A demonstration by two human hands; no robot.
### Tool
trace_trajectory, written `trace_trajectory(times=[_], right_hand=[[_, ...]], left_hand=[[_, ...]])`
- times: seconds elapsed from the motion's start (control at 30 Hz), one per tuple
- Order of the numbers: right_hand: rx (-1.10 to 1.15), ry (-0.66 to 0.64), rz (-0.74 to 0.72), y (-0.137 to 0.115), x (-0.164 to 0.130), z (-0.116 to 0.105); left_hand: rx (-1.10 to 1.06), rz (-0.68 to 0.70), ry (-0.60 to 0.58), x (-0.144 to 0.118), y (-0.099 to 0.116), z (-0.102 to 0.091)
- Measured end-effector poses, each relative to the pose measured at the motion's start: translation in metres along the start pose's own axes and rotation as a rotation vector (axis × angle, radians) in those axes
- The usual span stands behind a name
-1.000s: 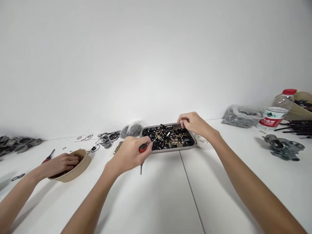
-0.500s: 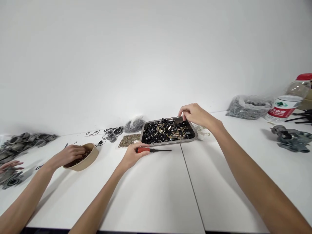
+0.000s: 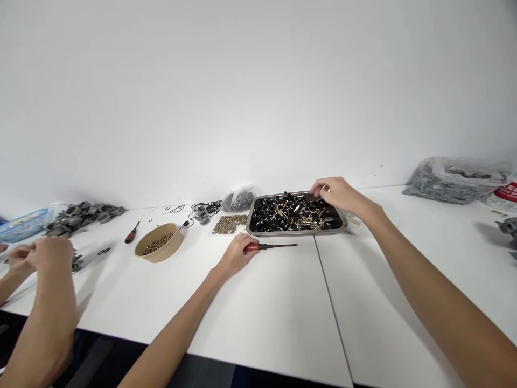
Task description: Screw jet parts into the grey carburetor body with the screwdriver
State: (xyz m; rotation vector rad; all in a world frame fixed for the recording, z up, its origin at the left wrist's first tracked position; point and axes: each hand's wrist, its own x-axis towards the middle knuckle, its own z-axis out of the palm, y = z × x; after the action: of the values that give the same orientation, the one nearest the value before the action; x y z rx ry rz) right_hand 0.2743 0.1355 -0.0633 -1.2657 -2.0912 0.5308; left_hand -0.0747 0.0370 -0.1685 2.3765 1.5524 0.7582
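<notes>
Left hand point(image 3: 235, 255) rests on the white table point(image 3: 262, 312), fingers curled loosely over the red handle of a screwdriver point(image 3: 270, 247) lying flat, tip pointing right. Just beyond it stands a metal tray point(image 3: 296, 231) of black and brass parts. Right hand point(image 3: 338, 193) hovers over the tray's far right corner, fingertips pinched together on a small part. A co-worker's hands point(image 3: 38, 253) meet at near left, with a tan bowl point(image 3: 159, 249) farther in.

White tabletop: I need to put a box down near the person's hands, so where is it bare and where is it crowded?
Bare: the white tabletop in front of the red-handled screwdriver under the left hand, and right of the right hand, short of the clear plastic bag of grey parts. Crowded: the metal tray of small black and brass parts and the stretch from it to the tan paper bowl.
</notes>
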Motion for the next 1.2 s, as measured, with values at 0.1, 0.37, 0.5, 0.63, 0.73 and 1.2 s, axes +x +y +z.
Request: trace_trajectory(times=[0.1,0.37,0.5,0.63,0.73,1.2], right_hand=[[-0.045,0.033,-0.063,0.011,0.005,0.035],[-0.283,-0.116,-0.001,0.036,0.005,0.099],[-0.285,-0.156,0.020,0.034,0.005,0.095],[-0.267,-0.175,0.030,0.027,0.002,0.091],[-0.251,-0.195,0.029,0.027,0.001,0.092],[-0.285,-0.177,0.026,0.029,0.005,0.092]], left_hand=[[-0.022,0.005,0.030,-0.002,-0.003,0.003],[-0.017,-0.009,0.033,-0.004,-0.006,0.008],[-0.006,-0.007,0.034,-0.007,-0.004,0.006],[0.069,0.019,0.023,-0.002,0.011,-0.010],[0.119,0.074,0.071,0.014,0.028,-0.025],[-0.044,0.286,0.453,0.019,0.028,0.014]])
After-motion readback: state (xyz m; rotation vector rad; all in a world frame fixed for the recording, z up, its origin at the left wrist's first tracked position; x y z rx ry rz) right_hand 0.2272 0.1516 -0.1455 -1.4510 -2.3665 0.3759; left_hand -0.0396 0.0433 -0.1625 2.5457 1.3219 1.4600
